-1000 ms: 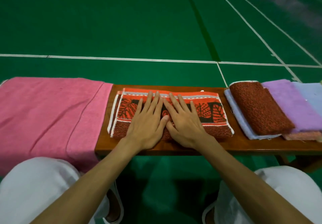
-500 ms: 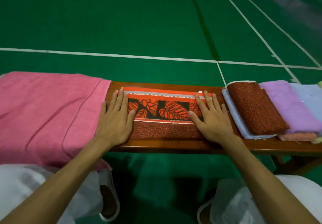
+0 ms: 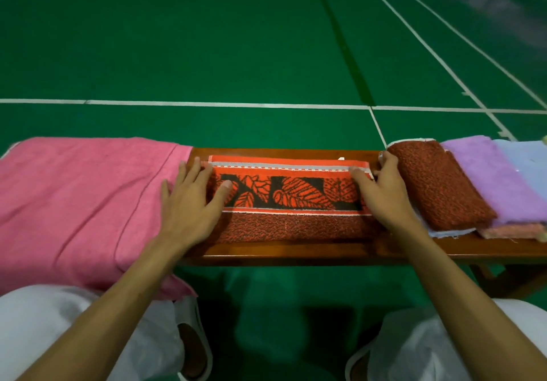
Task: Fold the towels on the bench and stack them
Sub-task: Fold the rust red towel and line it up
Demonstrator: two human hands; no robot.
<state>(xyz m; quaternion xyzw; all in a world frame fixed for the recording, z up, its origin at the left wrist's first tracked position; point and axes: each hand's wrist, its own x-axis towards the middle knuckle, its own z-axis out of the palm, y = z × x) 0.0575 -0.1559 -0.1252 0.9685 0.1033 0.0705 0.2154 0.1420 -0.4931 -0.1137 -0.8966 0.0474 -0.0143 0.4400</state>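
— How far along are they, would you say?

— Partway. At nine o'clock the pink towel [image 3: 83, 203] lies spread out and unfolded, hanging over the near edge of the bench [image 3: 296, 252] towards the person's knees. That one is all to do.

— And the one in the middle?

— The left hand [image 3: 189, 206] lies flat on the left end of the orange towel [image 3: 290, 194], fingers straight and fanned wide, thumb on the leaf pattern, holding nothing. The towel sits mid-bench as a long narrow band, so I'd judge it folded lengthwise and needing a crosswise fold or two. The right hand [image 3: 384, 194] lies over its right end, fingers long and close together, thumb along the far hem. I see no grip there.

— Anything finished?

— At three o'clock, yes: a rust towel [image 3: 438, 185], a purple towel [image 3: 497, 179] and a blue towel [image 3: 527, 161], folded and overlapping, with paler ones beneath. It's more a fanned row than a square stack, so it may want straightening.

— Room to work?

— Tight. The pink towel touches the left fingers, and the rust towel is just beside the right ones. A strip of bare wood shows at six o'clock and a thinner one at twelve. Folding end over end looks like the safe way. At six o'clock cloth could slip off the edge.
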